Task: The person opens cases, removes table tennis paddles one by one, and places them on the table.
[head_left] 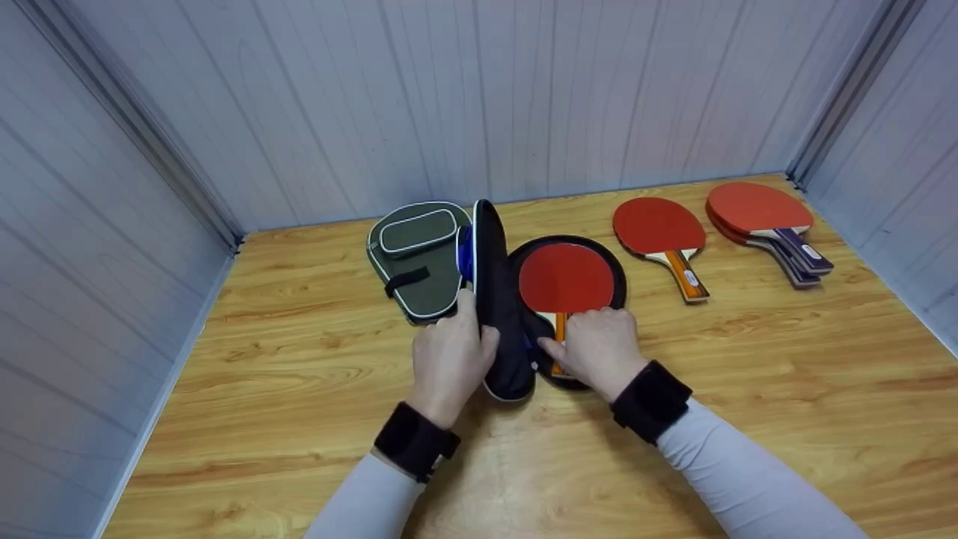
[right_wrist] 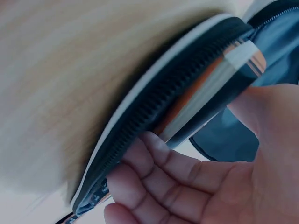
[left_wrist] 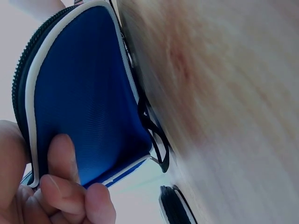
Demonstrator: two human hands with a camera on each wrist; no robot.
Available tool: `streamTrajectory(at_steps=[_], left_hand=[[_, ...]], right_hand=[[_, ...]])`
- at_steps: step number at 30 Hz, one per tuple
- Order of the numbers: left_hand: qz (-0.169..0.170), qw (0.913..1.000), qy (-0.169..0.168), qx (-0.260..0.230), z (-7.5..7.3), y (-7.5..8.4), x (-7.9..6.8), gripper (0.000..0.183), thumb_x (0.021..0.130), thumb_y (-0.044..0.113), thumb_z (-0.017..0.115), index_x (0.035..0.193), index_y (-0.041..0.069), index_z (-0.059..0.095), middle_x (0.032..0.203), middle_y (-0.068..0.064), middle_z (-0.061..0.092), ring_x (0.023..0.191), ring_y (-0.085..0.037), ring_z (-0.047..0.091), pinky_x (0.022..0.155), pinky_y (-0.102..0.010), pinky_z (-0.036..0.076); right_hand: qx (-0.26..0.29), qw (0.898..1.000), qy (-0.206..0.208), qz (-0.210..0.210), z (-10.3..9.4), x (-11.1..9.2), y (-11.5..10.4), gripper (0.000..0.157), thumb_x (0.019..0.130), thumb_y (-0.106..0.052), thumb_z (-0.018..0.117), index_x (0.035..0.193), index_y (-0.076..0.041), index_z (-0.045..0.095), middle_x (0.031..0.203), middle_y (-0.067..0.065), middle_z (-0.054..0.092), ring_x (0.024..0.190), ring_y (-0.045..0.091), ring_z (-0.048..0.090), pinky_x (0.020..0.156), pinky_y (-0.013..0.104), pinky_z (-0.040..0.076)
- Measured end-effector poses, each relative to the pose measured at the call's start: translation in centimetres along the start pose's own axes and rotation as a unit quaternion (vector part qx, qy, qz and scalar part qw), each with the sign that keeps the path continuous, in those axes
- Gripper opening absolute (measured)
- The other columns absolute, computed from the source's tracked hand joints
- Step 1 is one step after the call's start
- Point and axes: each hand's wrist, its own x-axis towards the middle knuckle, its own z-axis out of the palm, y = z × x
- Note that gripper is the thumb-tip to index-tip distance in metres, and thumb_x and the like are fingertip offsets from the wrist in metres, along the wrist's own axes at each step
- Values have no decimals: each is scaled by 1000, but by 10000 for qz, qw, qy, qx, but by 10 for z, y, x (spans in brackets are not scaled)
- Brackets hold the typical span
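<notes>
A blue table tennis paddle case [left_wrist: 88, 93] with white piping and a zipper lies unfolded, its black inside showing in the head view. My left hand [head_left: 449, 363] grips the rim of its raised cover, fingers on the blue outer face and thumb toward the inside. In the lower half lies a red table tennis paddle [head_left: 566, 278] with an orange-striped handle. Over that handle is my right hand [head_left: 602, 348], thumb to its left. In the right wrist view its fingers [right_wrist: 170, 177] curl by the zippered rim, beside the handle; part of their contact is hidden.
A green paddle case [head_left: 419, 258] with white piping lies behind my left hand, close to the raised cover. To the right are another red paddle [head_left: 658, 226] and a stack of red paddles [head_left: 760, 208] with dark handles. Pale panel walls [head_left: 449, 97] enclose the wooden table [head_left: 299, 419].
</notes>
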Motion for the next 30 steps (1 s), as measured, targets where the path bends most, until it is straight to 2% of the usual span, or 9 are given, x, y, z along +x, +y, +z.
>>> streamTrajectory(at_steps=[6,12,16,19,23,25,28,30], left_hand=[[-42,9999,-105,-18,-1,0,0,35,90,14,75,117,2,57,56,-6,55,46,-31,58,42,-50,45],[-45,9998,-176,-61,-2,0,1,32,91,15,74,115,3,56,56,-5,54,46,-30,58,42,-50,45],[-13,9999,-111,-70,-2,0,2,31,90,15,75,112,3,56,55,-5,54,46,-31,59,42,-51,45],[20,10000,-51,-65,-2,1,2,30,90,15,75,110,3,56,56,-6,54,45,-31,58,42,-51,44],[51,10000,22,-39,-2,2,2,29,89,14,75,108,3,56,55,-7,55,45,-31,58,41,-51,44],[65,10000,71,-25,-1,3,1,29,89,14,75,107,3,56,55,-7,55,45,-32,58,41,-51,44],[81,9999,111,-57,-1,3,0,28,88,13,74,105,3,55,55,-8,55,44,-33,58,41,-51,44],[84,9999,117,-89,-2,3,0,28,88,13,74,106,3,55,55,-8,55,44,-33,58,41,-52,44]], right_hand=[[464,9981,-397,28,-1,3,12,67,95,-51,83,54,-18,41,50,-6,37,54,29,61,51,49,53],[714,9951,-668,145,0,3,18,64,97,-45,80,55,-19,40,53,-8,35,52,23,54,52,46,48],[867,9936,-683,238,0,1,23,59,97,-41,79,58,-19,41,55,-7,35,52,21,50,51,45,46],[955,9929,-625,349,-1,0,28,51,97,-39,77,64,-16,46,57,-5,40,53,22,51,52,47,48],[1039,9917,-610,458,-4,-2,34,37,97,-37,74,82,-4,66,61,-2,47,56,23,54,52,48,49],[1042,9914,-632,474,-6,-2,37,41,97,-36,73,101,5,74,62,0,50,57,24,57,52,49,51],[1014,9911,-680,525,-9,-3,39,48,101,-33,70,118,11,73,64,5,57,62,30,65,56,54,54],[965,9912,-711,554,-11,-4,41,48,103,-31,68,123,13,70,69,11,64,70,36,71,60,58,57]])
